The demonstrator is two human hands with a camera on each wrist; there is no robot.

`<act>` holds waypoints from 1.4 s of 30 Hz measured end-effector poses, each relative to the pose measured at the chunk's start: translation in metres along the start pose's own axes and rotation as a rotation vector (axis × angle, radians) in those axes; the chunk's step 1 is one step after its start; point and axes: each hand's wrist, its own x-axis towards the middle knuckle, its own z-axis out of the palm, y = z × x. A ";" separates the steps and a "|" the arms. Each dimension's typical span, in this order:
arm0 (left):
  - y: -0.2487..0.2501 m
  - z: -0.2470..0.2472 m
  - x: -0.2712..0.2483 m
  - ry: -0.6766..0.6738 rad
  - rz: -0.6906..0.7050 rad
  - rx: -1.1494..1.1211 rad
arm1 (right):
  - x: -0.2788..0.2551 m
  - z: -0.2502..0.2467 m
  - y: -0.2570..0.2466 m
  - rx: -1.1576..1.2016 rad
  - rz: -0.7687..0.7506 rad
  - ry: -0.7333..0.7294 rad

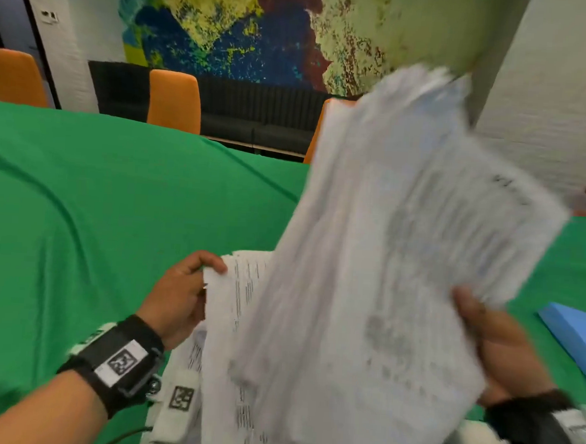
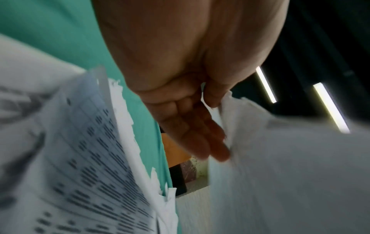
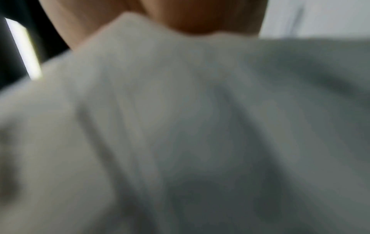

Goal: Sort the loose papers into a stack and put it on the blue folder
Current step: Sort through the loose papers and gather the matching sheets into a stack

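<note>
Right hand (image 1: 497,344): thumb and fingers clamp blurred paper stack (image 1: 385,261), raised. Left hand (image 1: 180,297): fingers pinch printed sheet (image 1: 235,307) edge. Blue folder (image 1: 576,335): beyond right fingers, apart.

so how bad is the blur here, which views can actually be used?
Head view: the papers and right hand are motion-smeared; left hand, green cloth and blue folder stay fairly crisp. Left wrist view: fingers readable, print streaked. Right wrist view: near-total blur, only grey paper and a sliver of hand.
</note>
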 end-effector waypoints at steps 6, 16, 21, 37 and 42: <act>0.023 0.021 0.004 -0.075 -0.027 -0.121 | -0.002 0.017 0.084 -0.161 0.365 -0.325; 0.044 0.067 -0.022 -0.644 0.141 -0.173 | 0.006 -0.006 0.078 -0.115 0.239 -0.158; 0.069 0.093 -0.023 -0.696 0.122 -0.222 | 0.000 -0.025 0.050 -0.016 0.083 -0.252; -0.019 0.022 0.020 -0.424 -0.071 1.707 | -0.013 -0.104 0.006 -0.457 0.288 0.109; -0.030 0.022 0.048 -0.286 0.015 1.722 | -0.012 -0.094 0.001 -0.445 0.276 0.108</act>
